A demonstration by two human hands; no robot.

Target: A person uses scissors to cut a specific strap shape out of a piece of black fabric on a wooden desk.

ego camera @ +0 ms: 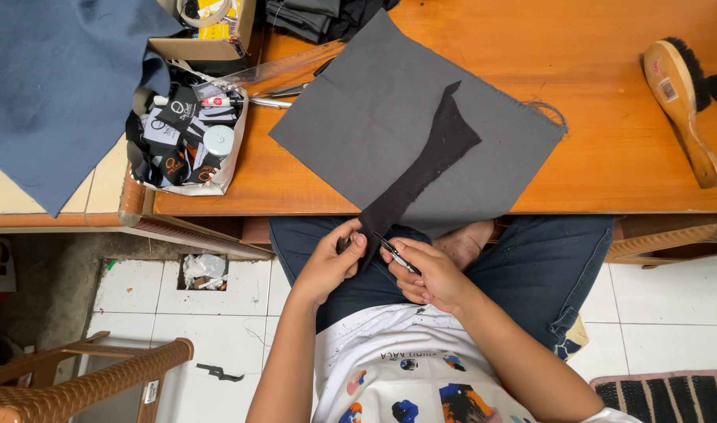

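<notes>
A: Item held?

B: Black fabric strip (421, 168), lying across the grey fabric sheet (390, 117) and hanging over the near edge of the tabletop (609, 102). Left hand (331, 262) is pinching its lower end, grip pressed together.

A: Other hand?

B: Right hand (429, 274) is closing its grip around small snips (396, 254) just beside the strip.

A: Elsewhere?

B: Wooden brush (679, 102) is lying at the far right corner; box of labels (187, 141) is sitting at the left edge.
</notes>
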